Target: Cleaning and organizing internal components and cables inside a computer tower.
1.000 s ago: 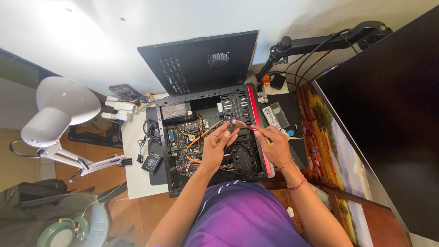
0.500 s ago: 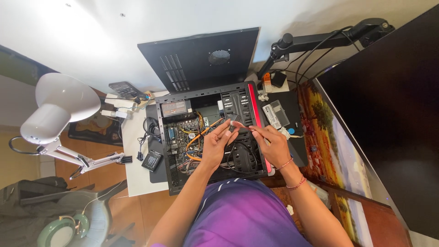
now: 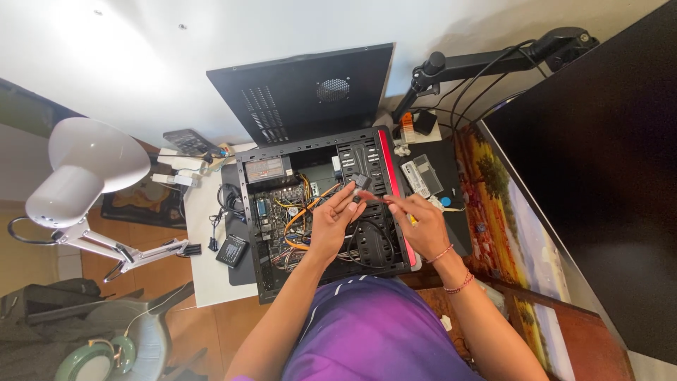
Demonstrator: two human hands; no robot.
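Observation:
An open black computer case [image 3: 262, 233] with a red front strip lies on its side on a small white table. Inside it I see a circuit board, orange and yellow wires and black cables. My left hand [image 3: 331, 222] is over the middle of the case, its fingertips pinching a small black cable connector [image 3: 361, 185]. My right hand [image 3: 417, 224] hovers over the case's right edge, fingers pinched on the thin cable that runs to that connector, with something yellow under its palm.
The case's black side panel [image 3: 303, 92] leans against the wall behind. A white desk lamp [image 3: 84, 169] stands at left. A large dark monitor [image 3: 599, 176] on an arm fills the right. Small devices lie beside the case on both sides.
Both hands have lifted slightly and come closer together over the case, with the connector now raised between the fingertips. The view has shifted a little.

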